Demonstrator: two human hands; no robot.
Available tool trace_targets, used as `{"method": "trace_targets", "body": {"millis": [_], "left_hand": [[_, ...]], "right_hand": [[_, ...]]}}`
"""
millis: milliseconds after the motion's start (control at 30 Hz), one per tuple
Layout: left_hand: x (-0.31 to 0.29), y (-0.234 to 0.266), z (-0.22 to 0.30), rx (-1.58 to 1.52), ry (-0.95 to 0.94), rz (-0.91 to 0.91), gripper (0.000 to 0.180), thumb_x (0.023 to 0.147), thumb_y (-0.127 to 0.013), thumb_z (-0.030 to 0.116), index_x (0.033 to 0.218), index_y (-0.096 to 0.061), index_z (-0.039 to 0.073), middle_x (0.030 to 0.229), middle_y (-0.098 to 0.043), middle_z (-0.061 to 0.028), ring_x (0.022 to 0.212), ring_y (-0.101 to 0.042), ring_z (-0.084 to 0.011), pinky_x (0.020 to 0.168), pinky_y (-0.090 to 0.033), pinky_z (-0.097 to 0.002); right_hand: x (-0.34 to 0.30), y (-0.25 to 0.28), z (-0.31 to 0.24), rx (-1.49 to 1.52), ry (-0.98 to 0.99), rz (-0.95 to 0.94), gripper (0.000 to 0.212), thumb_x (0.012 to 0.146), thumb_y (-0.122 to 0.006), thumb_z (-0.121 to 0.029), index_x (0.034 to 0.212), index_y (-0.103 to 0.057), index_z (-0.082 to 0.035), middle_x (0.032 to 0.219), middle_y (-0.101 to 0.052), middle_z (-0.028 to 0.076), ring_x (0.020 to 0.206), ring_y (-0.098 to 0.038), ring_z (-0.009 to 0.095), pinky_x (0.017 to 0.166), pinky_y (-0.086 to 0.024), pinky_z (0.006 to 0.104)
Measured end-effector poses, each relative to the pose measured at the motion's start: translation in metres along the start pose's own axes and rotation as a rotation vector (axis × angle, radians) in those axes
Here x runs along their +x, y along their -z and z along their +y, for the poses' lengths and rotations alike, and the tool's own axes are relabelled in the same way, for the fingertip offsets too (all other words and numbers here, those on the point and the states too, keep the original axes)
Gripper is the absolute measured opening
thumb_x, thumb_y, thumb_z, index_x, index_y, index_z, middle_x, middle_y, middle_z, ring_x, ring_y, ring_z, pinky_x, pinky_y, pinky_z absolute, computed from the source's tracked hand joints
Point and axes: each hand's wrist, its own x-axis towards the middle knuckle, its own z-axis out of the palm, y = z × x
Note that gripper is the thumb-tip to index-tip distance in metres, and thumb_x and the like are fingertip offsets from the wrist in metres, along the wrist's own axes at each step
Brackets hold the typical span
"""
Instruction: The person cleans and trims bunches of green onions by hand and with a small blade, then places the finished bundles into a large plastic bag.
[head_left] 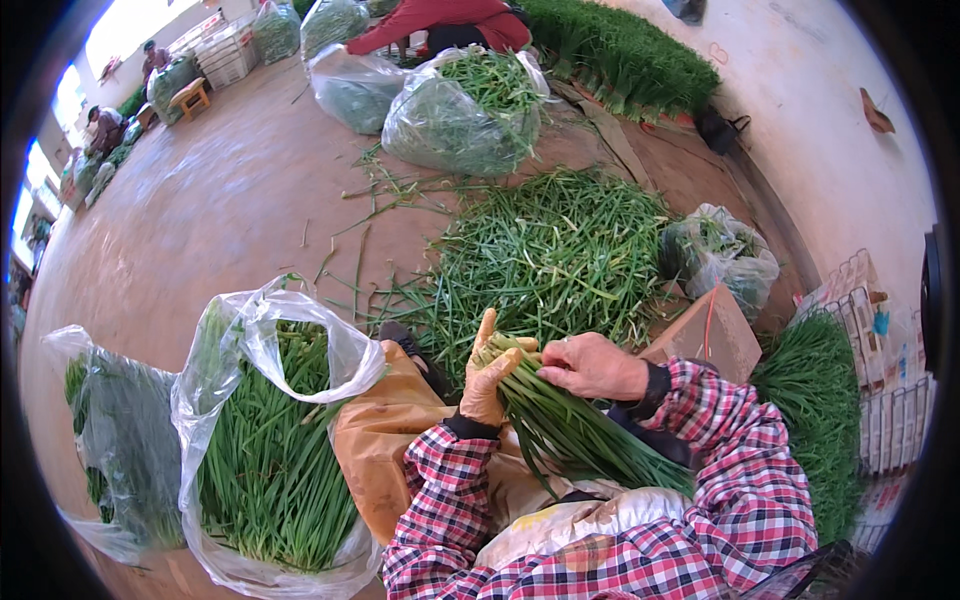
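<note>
A bunch of long green chives (pixel 575 420) slants across my lap, its pale stem ends up at the left and its leaf tips down to the right. My left hand (pixel 487 385), in a yellowish glove, is wrapped round the bunch near the stem ends, thumb pointing up. Bare, my right hand (pixel 597 366) is closed at the bunch's upper side, thumb and fingers pinching at the stems. Exactly which stalks it grips is partly hidden. Beyond both hands lies a wide heap of loose green trimmings (pixel 555 255) on the floor.
At my left stands an open clear plastic bag (pixel 185 400) full of chives, beside another filled bag (pixel 130 440). A cardboard box (pixel 708 335), more chives (pixel 815 400) and white crates (pixel 895 425) are at my right. Ahead, a person in red (pixel 430 20) bends over filled bags (pixel 460 125).
</note>
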Motion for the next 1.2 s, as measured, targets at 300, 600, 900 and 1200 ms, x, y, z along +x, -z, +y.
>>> {"method": "trace_targets", "body": {"millis": [300, 600, 900, 1200], "left_hand": [[0.024, -0.057, 0.037, 0.365, -0.248, 0.093, 0.054, 0.071, -0.065, 0.001, 0.122, -0.049, 0.000, 0.091, -0.060, -0.0018, 0.074, -0.057, -0.0113, 0.075, -0.046, -0.0237], [0.049, -0.227, 0.116, 1.415, -1.362, -0.293, 0.033, 0.072, -0.070, 0.005, 0.102, -0.057, 0.011, 0.082, -0.061, -0.0005, 0.073, -0.061, -0.0098, 0.065, -0.051, -0.0232], [0.053, -0.302, 0.106, 0.867, -1.169, -0.648, 0.025, 0.085, -0.052, 0.010, 0.101, -0.060, -0.007, 0.093, -0.063, -0.0146, 0.088, -0.060, -0.0226, 0.083, -0.047, -0.0342], [0.086, -0.321, -0.049, 0.565, -0.437, -0.597, 0.052, 0.091, -0.050, 0.031, 0.132, -0.040, -0.001, 0.121, -0.053, -0.0178, 0.113, -0.051, -0.0247, 0.098, -0.039, -0.0418]], "right_hand": [[0.006, 0.023, -0.026, 0.111, 0.305, 0.265, 0.011, 0.084, -0.053, -0.013, 0.084, -0.054, -0.001, 0.073, -0.057, 0.017, 0.069, -0.058, 0.034, 0.064, -0.046, 0.0386], [0.018, 0.124, -0.082, 0.130, 0.641, 0.196, 0.080, 0.071, -0.077, -0.021, 0.136, -0.032, -0.006, 0.134, -0.041, 0.013, 0.124, -0.040, 0.023, 0.103, -0.036, 0.0349], [-0.013, 0.169, -0.063, -0.040, 0.886, 1.059, 0.078, 0.055, -0.078, -0.032, 0.118, -0.046, 0.001, 0.100, -0.059, 0.023, 0.089, -0.062, 0.034, 0.080, -0.050, 0.0381], [-0.185, 0.211, 0.032, -0.453, 0.037, 0.870, 0.050, 0.066, -0.068, -0.011, 0.112, -0.049, -0.003, 0.080, -0.062, 0.014, 0.073, -0.060, 0.024, 0.068, -0.048, 0.0361]]}}
